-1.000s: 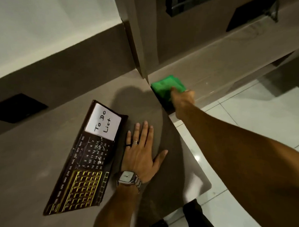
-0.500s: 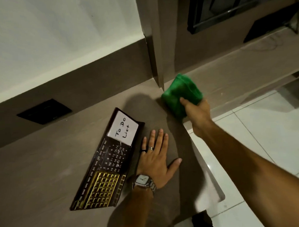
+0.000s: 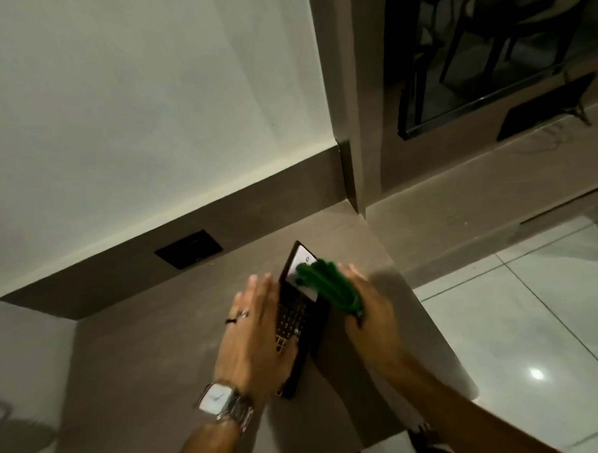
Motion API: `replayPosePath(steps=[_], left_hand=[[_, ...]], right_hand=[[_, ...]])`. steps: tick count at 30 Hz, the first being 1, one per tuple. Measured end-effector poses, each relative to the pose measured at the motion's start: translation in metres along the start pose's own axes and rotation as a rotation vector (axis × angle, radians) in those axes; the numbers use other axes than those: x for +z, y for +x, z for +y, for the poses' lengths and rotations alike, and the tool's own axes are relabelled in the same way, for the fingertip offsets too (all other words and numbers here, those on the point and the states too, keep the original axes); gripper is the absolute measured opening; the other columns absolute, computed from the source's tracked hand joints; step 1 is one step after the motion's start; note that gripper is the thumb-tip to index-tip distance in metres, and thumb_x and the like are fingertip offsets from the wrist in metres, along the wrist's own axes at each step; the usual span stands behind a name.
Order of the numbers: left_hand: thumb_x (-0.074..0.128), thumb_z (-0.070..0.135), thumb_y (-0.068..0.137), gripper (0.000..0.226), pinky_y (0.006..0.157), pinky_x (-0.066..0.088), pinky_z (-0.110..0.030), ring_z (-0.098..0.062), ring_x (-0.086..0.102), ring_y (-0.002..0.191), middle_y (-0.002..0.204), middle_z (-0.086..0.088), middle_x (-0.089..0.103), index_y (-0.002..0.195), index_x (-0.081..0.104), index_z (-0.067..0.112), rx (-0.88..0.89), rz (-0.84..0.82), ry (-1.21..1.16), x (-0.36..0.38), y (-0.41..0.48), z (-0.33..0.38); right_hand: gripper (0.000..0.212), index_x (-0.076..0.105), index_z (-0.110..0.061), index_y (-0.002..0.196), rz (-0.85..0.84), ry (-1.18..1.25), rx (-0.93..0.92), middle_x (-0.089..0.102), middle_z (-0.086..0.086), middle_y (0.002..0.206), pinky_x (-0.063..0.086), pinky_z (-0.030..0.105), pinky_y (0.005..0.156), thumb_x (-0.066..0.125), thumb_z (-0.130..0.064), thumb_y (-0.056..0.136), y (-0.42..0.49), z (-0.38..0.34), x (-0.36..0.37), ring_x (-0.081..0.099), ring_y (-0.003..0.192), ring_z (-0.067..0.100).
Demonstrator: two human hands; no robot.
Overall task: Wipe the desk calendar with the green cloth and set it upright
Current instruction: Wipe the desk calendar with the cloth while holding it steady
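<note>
That desk calendar lying on the bench looks like light, stiff card, so the left hand pins its edge with flat fingers while the right hand, grip clenched on the floppy green cloth, rubs its top.

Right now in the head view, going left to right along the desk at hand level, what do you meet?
Wristwatch → left hand → desk calendar, lying flat → green cloth → right hand → desk edge → tiled floor.
</note>
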State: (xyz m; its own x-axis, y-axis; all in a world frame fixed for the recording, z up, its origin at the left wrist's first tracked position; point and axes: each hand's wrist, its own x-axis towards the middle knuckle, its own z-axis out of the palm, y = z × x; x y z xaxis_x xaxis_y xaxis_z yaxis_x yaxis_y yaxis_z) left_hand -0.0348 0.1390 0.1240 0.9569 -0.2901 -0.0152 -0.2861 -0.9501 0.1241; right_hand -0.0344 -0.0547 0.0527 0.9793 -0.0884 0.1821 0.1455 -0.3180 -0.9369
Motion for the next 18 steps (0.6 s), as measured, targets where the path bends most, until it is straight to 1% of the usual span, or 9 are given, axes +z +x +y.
replayPosePath(steps=[2, 3, 4, 5, 8, 10, 12, 16, 18], left_hand=[[0.068, 0.028, 0.07, 0.112, 0.121, 0.005, -0.043, -0.02, -0.012, 0.147, 0.159, 0.001, -0.013, 0.148, -0.011, 0.021, -0.059, -0.095, -0.047, 0.004, -0.019, -0.019], [0.072, 0.026, 0.067, 0.121, 0.12, -0.004, -0.039, -0.017, -0.021, 0.144, 0.155, 0.005, -0.025, 0.145, -0.021, 0.024, -0.059, -0.154, -0.053, 0.009, -0.025, -0.024], [0.075, 0.026, 0.065, 0.129, 0.118, -0.01, -0.035, -0.014, -0.027, 0.142, 0.152, 0.007, -0.032, 0.142, -0.028, 0.027, -0.059, -0.207, -0.064, 0.015, -0.03, -0.026], [0.077, 0.027, 0.064, 0.132, 0.117, -0.012, -0.033, -0.013, -0.029, 0.141, 0.15, 0.009, -0.034, 0.141, -0.031, 0.029, -0.063, -0.236, -0.09, 0.021, -0.033, -0.026], [0.076, 0.02, 0.069, 0.121, 0.119, -0.004, -0.038, -0.022, -0.015, 0.146, 0.154, 0.005, -0.022, 0.147, -0.017, 0.022, -0.06, -0.223, -0.193, 0.032, -0.038, -0.028], [0.07, 0.007, 0.071, 0.121, 0.119, -0.007, -0.04, -0.015, -0.02, 0.145, 0.156, 0.007, -0.021, 0.142, -0.025, 0.035, -0.07, -0.225, -0.258, 0.034, -0.038, -0.03], [0.062, -0.005, 0.069, 0.125, 0.118, -0.009, -0.04, -0.01, -0.023, 0.143, 0.157, 0.008, -0.023, 0.137, -0.03, 0.045, -0.1, -0.241, -0.305, 0.034, -0.038, -0.032], [0.057, -0.01, 0.066, 0.123, 0.117, -0.011, -0.039, -0.007, -0.023, 0.142, 0.156, 0.01, -0.024, 0.14, -0.026, 0.04, -0.144, -0.267, -0.372, 0.034, -0.036, -0.031], [0.059, 0.0, 0.065, 0.119, 0.118, -0.011, -0.041, -0.007, -0.023, 0.142, 0.156, 0.009, -0.023, 0.143, -0.023, 0.036, -0.143, -0.271, -0.416, 0.032, -0.037, -0.028]], right_hand=[[0.086, 0.037, -0.027, 0.144, -0.085, -0.146, -0.167, 0.037, -0.008, 0.149, 0.038, 0.055, 0.107, 0.068, 0.011, 0.074, -0.005, -0.004, 0.019, 0.034, 0.141, 0.027], [0.088, 0.035, -0.025, 0.144, -0.114, -0.255, -0.283, 0.037, -0.003, 0.151, 0.033, 0.06, 0.108, 0.073, 0.008, 0.072, -0.005, -0.003, 0.027, 0.029, 0.142, 0.029], [0.089, 0.034, -0.023, 0.144, -0.152, -0.345, -0.4, 0.037, 0.002, 0.151, 0.027, 0.061, 0.111, 0.077, 0.004, 0.07, -0.005, 0.0, 0.036, 0.026, 0.143, 0.03], [0.087, 0.034, -0.021, 0.145, -0.206, -0.399, -0.495, 0.036, 0.004, 0.152, 0.021, 0.059, 0.114, 0.077, -0.003, 0.071, -0.006, 0.005, 0.044, 0.023, 0.144, 0.031], [0.087, 0.03, -0.018, 0.149, -0.35, -0.504, -0.627, 0.029, 0.004, 0.156, 0.012, 0.052, 0.117, 0.077, -0.015, 0.075, -0.01, 0.027, 0.058, 0.015, 0.147, 0.029], [0.087, 0.027, -0.019, 0.15, -0.4, -0.543, -0.66, 0.025, 0.002, 0.157, 0.011, 0.048, 0.118, 0.074, -0.018, 0.077, -0.006, 0.039, 0.061, 0.012, 0.147, 0.028], [0.084, 0.029, -0.021, 0.149, -0.419, -0.587, -0.686, 0.028, 0.002, 0.157, 0.011, 0.049, 0.118, 0.074, -0.018, 0.078, 0.006, 0.047, 0.058, 0.014, 0.147, 0.029], [0.081, 0.043, -0.021, 0.145, -0.413, -0.678, -0.709, 0.038, 0.004, 0.153, 0.015, 0.057, 0.113, 0.083, -0.022, 0.074, 0.011, 0.062, 0.04, 0.023, 0.143, 0.034], [0.085, 0.041, -0.023, 0.145, -0.495, -0.663, -0.823, 0.039, 0.004, 0.152, 0.015, 0.058, 0.112, 0.084, -0.02, 0.072, -0.004, 0.066, 0.039, 0.021, 0.143, 0.035]])
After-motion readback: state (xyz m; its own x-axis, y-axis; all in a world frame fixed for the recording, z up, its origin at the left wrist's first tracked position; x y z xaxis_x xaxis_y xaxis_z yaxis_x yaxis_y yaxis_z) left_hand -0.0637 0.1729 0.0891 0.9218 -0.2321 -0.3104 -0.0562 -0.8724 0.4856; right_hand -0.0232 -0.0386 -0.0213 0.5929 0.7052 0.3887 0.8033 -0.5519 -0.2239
